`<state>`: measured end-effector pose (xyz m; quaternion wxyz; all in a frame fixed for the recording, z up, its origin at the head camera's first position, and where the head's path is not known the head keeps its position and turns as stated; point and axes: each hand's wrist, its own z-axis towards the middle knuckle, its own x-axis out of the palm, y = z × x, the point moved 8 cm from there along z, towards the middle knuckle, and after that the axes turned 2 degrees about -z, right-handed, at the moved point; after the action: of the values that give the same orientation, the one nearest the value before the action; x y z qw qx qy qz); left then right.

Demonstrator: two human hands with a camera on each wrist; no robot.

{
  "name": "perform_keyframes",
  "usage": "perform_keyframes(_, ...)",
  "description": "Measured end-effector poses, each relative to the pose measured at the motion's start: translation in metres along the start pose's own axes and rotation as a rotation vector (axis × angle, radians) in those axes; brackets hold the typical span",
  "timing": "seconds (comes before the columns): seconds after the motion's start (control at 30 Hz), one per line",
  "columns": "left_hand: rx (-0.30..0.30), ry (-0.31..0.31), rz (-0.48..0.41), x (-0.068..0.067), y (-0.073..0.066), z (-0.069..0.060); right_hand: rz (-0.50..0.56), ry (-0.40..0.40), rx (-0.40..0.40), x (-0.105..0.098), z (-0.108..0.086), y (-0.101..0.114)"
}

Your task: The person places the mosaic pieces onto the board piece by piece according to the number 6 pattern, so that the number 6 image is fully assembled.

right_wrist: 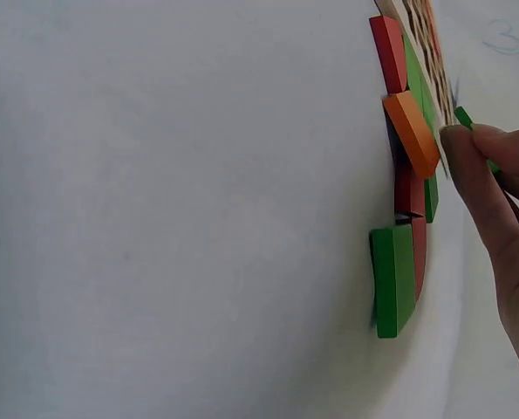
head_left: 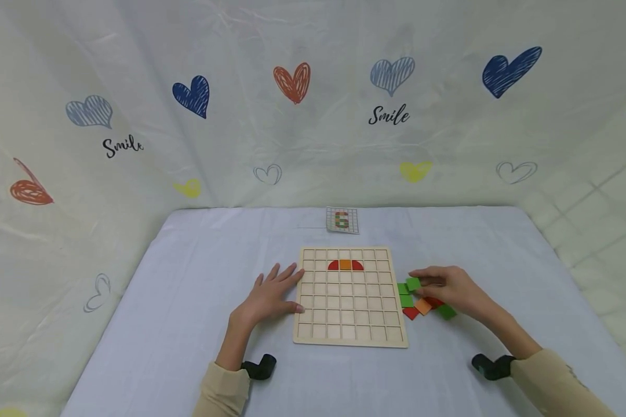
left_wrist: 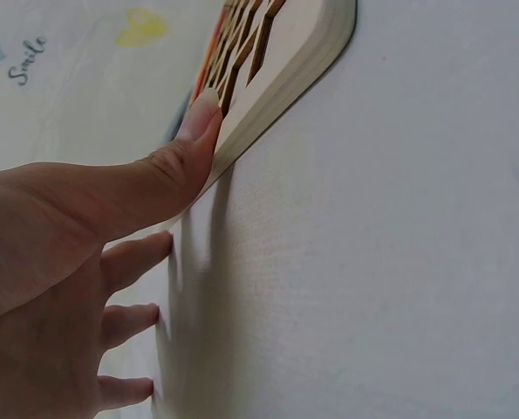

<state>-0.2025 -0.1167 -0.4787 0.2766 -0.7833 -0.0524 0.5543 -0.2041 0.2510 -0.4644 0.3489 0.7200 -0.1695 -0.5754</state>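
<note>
A square wooden grid board point(head_left: 348, 341) lies on the table. Near its top, an orange square tile point(head_left: 345, 264) sits between two curved red pieces point(head_left: 333, 266). At the board's left edge my left hand point(head_left: 267, 299) rests with fingers spread; its thumb point(left_wrist: 176, 166) touches the rim in the left wrist view. My right hand point(head_left: 458, 291) pinches a green square tile point(head_left: 412, 284) between thumb and fingers, just off the board's right side. Below that hand lies a loose heap of green, red and orange pieces, with an orange tile point(right_wrist: 412, 131) leaning on others in the right wrist view.
Behind the board lies a small printed card point(head_left: 342, 220) showing a coloured grid pattern. White cloth point(head_left: 214, 249) covers the table, and a curtain point(head_left: 334, 139) with printed hearts hangs behind it. Black wrist cameras point(head_left: 261, 367) are strapped to both wrists.
</note>
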Motion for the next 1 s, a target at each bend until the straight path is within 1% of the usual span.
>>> perform_keyframes(0.2,-0.002,0.001,0.001,0.001,0.002,0.001,0.049,0.015,0.013,0.007,0.005,0.006)
perform_keyframes(0.37,-0.003,0.006,-0.004,0.002,0.003,0.002,0.069,0.018,0.029,0.013,0.009,0.011)
perform_keyframes(0.57,-0.004,0.009,-0.001,0.003,0.004,0.002,0.066,0.011,0.006,0.020,0.017,0.020)
perform_keyframes(0.77,-0.006,0.014,0.000,0.004,0.005,0.002,0.049,0.003,0.006,0.027,0.024,0.028)
perform_keyframes(1.0,-0.008,0.014,-0.005,0.003,0.003,0.001,0.084,0.009,0.011,0.036,0.032,0.035)
